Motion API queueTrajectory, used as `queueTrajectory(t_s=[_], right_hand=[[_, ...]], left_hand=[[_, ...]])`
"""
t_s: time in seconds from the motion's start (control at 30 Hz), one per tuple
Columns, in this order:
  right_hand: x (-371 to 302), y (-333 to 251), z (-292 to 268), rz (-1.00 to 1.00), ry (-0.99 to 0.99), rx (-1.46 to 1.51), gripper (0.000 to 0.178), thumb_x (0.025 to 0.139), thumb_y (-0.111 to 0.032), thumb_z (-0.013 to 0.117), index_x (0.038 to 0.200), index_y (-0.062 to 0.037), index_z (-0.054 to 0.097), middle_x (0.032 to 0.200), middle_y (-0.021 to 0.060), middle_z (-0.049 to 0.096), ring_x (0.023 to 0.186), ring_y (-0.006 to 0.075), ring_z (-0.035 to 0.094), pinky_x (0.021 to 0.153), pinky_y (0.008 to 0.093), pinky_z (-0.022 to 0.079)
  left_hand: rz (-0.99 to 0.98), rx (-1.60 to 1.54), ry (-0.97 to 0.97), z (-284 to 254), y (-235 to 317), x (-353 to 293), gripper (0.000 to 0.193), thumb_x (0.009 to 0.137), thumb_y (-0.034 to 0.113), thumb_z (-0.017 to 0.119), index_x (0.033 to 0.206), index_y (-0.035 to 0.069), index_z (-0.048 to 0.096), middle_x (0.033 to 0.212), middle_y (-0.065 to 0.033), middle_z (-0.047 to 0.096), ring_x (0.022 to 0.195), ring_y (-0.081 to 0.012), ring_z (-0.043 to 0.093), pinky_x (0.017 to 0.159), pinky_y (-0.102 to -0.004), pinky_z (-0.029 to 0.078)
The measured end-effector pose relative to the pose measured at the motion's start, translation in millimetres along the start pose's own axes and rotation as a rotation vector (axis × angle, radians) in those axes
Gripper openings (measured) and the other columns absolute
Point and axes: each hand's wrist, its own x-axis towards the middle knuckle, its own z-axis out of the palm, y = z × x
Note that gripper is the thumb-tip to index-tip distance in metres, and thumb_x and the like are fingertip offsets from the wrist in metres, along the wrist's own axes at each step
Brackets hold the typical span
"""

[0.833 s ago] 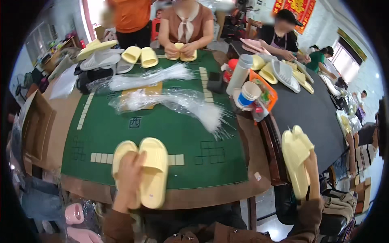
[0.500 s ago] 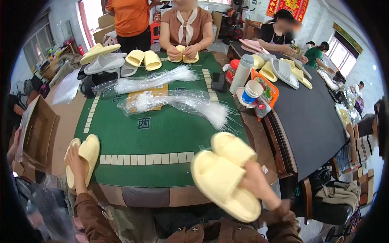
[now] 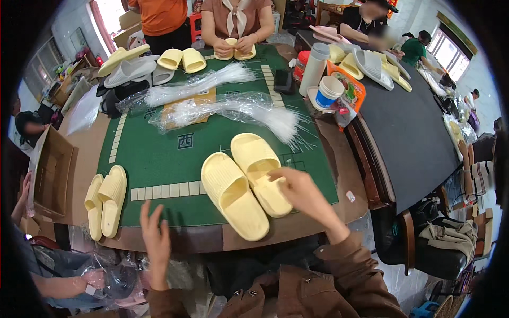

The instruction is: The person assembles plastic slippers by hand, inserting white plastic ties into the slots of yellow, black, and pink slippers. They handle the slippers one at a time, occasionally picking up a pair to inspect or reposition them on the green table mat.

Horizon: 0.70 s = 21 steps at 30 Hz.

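You have a dark green mat [image 3: 156, 156] before you, edged with rows of cream rectangles and marked with dark characters and thin dark outlines. The worktop [image 3: 85, 153] is tan to the left of the mat. The slippers [image 3: 225, 175] over the mat's near edge are pale yellow, their straps lined with fine ribs; the other pair [image 3: 113, 188], at the mat's near left corner, matches that yellow. On the mat you see translucent white strands [image 3: 280, 121] over an ochre sheet [image 3: 209, 99]. Right of the mat, your tub [image 3: 328, 90] is white with a blue band, beside an orange packet [image 3: 360, 87]. Your sleeves [image 3: 355, 275] are plain brown.
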Motion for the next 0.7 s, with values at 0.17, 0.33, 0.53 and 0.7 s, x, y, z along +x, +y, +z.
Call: queueTrajectory(t_s=[0.17,0.33,0.53,0.7], right_hand=[[27.7,24.2,-65.7,-0.091,0.188,-0.152,0.027,0.084,0.008,0.045,0.103,0.0027,0.064,0.09,0.0154,0.067,0.087,0.0263,0.067,0.078,0.0352,0.051],[80.1,76.0,-69.9,-0.211,0.101,-0.164,0.028,0.085,0.004,0.05,0.108,-0.0025,0.066,0.112,0.0143,0.064,0.103,0.0245,0.062,0.088,0.0354,0.049],[92.6,80.0,-81.6,-0.256,-0.113,0.028,0.033,0.087,-0.002,0.059,0.117,-0.0126,0.067,0.153,0.0171,0.032,0.14,0.031,0.036,0.11,0.0415,0.035],[45.1,62.4,-111.4,-0.149,0.028,0.368,0.029,0.093,0.002,0.05,0.119,-0.0029,0.063,0.15,0.0139,0.036,0.131,0.0236,0.044,0.097,0.034,0.05]], left_hand=[[0.213,-0.16,-0.121,57.9,87.1,-6.9,0.035,0.087,0.0,0.056,0.122,0.002,0.061,0.143,-0.0192,0.044,0.138,-0.038,0.035,0.113,-0.046,0.029],[0.533,-0.12,-0.268,107.3,163.0,0.9,0.041,0.082,0.01,0.067,0.122,0.006,0.059,0.136,-0.0159,0.048,0.134,-0.0373,0.038,0.112,-0.0534,0.027],[0.537,0.085,-0.295,139.9,165.4,3.1,0.044,0.085,0.02,0.068,0.125,0.007,0.054,0.132,-0.0131,0.048,0.133,-0.0303,0.041,0.112,-0.0579,0.023],[0.585,0.129,-0.258,131.2,146.1,2.4,0.042,0.082,0.02,0.07,0.12,0.006,0.057,0.126,-0.0141,0.052,0.127,-0.0303,0.047,0.112,-0.0577,0.024]])
